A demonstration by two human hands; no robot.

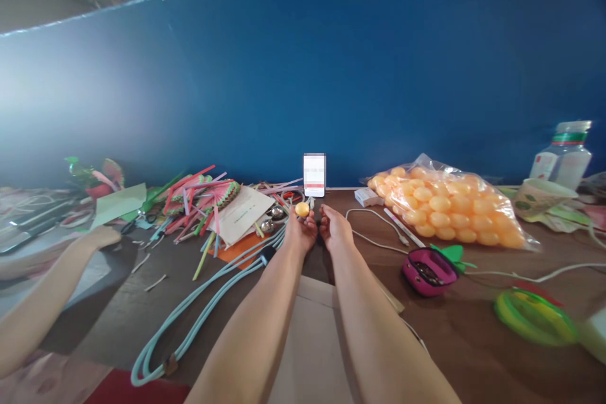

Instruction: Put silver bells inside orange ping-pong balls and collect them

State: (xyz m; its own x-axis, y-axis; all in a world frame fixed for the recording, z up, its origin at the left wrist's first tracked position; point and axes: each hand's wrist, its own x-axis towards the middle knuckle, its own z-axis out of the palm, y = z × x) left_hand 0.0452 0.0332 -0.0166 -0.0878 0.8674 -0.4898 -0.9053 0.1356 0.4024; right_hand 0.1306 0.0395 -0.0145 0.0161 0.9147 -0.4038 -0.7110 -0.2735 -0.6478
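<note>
My left hand (302, 235) is closed, its fingers curled around a small orange ball (302, 209) that shows at the fingertips. Close beside it on the right, my right hand (335, 227) has its fingers bent inward; whatever they may pinch is too small to make out. Both hands are over the table in front of an upright phone (314, 175) with a lit screen. Two shiny metal balls (268, 225) lie left of my left hand. Under my forearms is a flat beige sheet (316, 341).
A clear bag of orange balls (440, 204) lies right, near a purple pouch (430, 271), a green tape roll (533, 317) and a bottle (563, 151). Left are a pale blue looped cord (189, 309), coloured strips (199, 196) and another person's arm (61, 284). A blue partition (303, 76) stands behind.
</note>
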